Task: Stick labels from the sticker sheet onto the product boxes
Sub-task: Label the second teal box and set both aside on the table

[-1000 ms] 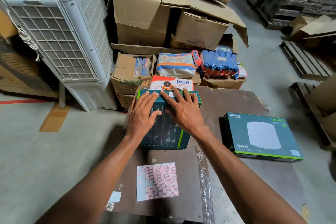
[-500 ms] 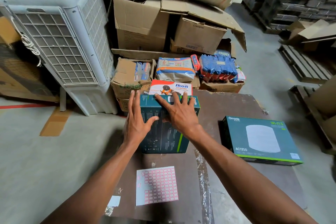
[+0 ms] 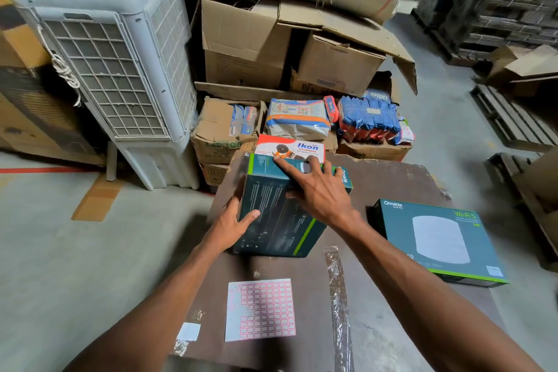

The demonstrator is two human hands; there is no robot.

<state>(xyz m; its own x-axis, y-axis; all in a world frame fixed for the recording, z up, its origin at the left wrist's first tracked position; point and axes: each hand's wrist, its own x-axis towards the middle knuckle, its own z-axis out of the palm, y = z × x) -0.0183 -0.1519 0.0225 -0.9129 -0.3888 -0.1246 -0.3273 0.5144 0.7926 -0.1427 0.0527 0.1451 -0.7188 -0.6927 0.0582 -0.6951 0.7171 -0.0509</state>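
Warehouse clutter rings a brown tabletop [image 3: 392, 178]. Left hand [image 3: 231, 225] grips the dark Omada box's [image 3: 271, 220] left side, thumb on top; right hand [image 3: 317, 190] lies spread across it, fingers at its far edge. Its long axis runs away from the person. Nearer lies the sticker sheet [image 3: 260, 309].

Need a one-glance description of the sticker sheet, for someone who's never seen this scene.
Start at the brown board on the floor; both hands hold a dark green box on it. The sticker sheet lies flat nearer the camera, between the forearms. It is the only white sheet gridded with small pink-bordered labels.
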